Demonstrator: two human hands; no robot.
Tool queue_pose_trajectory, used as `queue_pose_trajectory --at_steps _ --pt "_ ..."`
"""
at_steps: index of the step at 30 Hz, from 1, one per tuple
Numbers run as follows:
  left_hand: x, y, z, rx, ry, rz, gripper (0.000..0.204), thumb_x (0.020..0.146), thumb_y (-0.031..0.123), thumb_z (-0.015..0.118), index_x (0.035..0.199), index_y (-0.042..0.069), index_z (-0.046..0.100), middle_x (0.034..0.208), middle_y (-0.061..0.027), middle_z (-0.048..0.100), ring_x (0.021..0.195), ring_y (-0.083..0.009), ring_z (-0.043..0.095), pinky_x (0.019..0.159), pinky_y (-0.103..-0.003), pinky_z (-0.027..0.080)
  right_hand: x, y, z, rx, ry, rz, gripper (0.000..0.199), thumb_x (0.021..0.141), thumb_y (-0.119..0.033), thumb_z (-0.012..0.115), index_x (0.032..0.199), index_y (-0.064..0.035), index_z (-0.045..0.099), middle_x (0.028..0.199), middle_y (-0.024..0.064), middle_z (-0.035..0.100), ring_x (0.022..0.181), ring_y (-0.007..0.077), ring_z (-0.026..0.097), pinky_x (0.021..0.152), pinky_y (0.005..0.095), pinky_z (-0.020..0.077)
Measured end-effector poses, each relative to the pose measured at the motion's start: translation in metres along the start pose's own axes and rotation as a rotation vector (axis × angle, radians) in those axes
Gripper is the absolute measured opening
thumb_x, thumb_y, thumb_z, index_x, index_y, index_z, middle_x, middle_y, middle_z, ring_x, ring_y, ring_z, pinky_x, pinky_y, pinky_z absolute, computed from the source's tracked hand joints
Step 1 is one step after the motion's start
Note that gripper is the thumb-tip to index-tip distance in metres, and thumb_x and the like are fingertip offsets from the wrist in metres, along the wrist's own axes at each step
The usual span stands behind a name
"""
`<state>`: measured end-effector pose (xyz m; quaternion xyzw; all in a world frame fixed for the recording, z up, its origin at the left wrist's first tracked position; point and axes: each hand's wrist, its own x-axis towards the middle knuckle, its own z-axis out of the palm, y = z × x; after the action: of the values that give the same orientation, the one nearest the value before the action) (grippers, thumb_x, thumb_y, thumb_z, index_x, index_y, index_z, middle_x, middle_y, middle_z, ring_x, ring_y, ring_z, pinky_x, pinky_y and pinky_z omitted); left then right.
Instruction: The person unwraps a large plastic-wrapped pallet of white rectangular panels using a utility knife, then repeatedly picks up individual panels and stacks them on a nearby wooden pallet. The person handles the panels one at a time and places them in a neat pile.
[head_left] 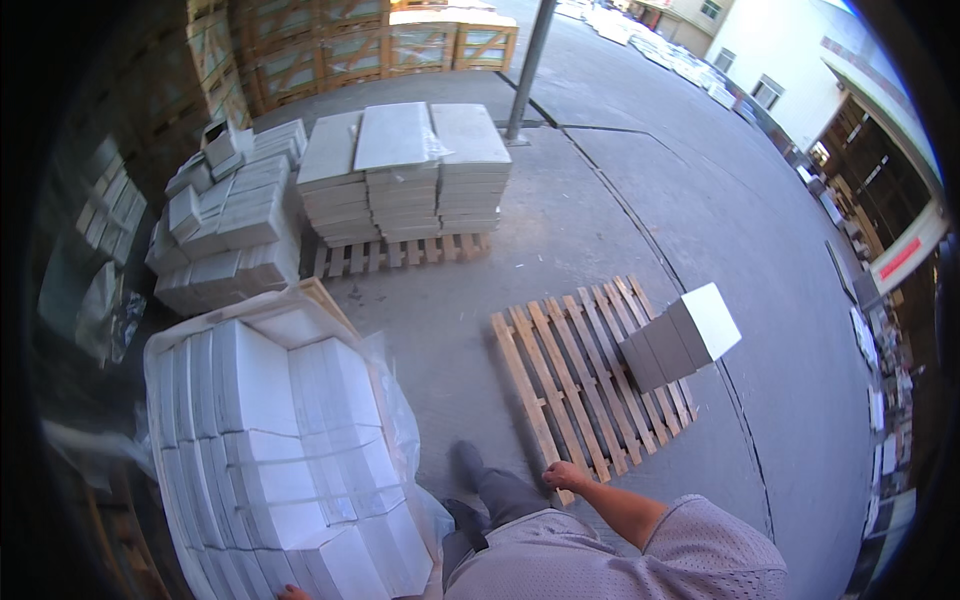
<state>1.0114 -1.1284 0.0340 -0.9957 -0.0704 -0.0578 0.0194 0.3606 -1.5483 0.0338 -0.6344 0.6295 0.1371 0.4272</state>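
My left hand [292, 593] barely shows at the lower edge, against the near white blocks; most of its fingers are hidden. These box-shaped white blocks [262, 385] stand in tight rows on my left, with clear plastic wrap [402, 405] hanging down their side. My right hand [567, 478] hangs by my right leg with its fingers curled in and nothing visible in them. In the picture it overlaps the near corner of a wooden slatted pallet [560, 370]. A short row of grey-white blocks [668, 345] rests on that pallet's far right part.
Beyond the wrapped blocks, stacks of large pale slabs [400, 140] sit on another pallet [400, 256]. Loose blocks [235, 205] are piled beside them. Wooden crates [350, 50] line the back, near a metal post [528, 75]. A dark groove [640, 222] crosses the concrete floor.
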Motion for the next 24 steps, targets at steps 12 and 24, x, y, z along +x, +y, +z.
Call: queue_pose_trajectory --at_steps 12,24 --pt "-0.286 0.221 -0.03 -0.149 -1.116 0.892 0.038 0.087 0.027 0.055 0.11 -0.003 0.057 0.104 -0.0194 0.062 0.091 -0.0363 0.062 0.079 -0.046 0.05 0.043 0.108 0.005 0.562 -0.106 0.333 0.026 0.081 -0.025 0.061 0.083 -0.0003 0.068 0.073 0.0063 0.067 0.06 0.0167 0.064 0.054 0.0301 0.0513" --pt "-0.279 0.452 -0.065 -0.49 -1.362 0.405 0.039 0.091 0.027 0.048 0.115 -0.003 0.05 0.094 -0.0166 0.064 0.068 -0.0254 0.067 0.051 -0.033 0.051 0.23 0.09 -0.214 0.877 0.178 0.278 0.031 0.078 -0.026 0.061 0.093 0.0012 0.067 0.076 0.0107 0.067 0.067 0.0195 0.066 0.058 0.0318 0.0525"
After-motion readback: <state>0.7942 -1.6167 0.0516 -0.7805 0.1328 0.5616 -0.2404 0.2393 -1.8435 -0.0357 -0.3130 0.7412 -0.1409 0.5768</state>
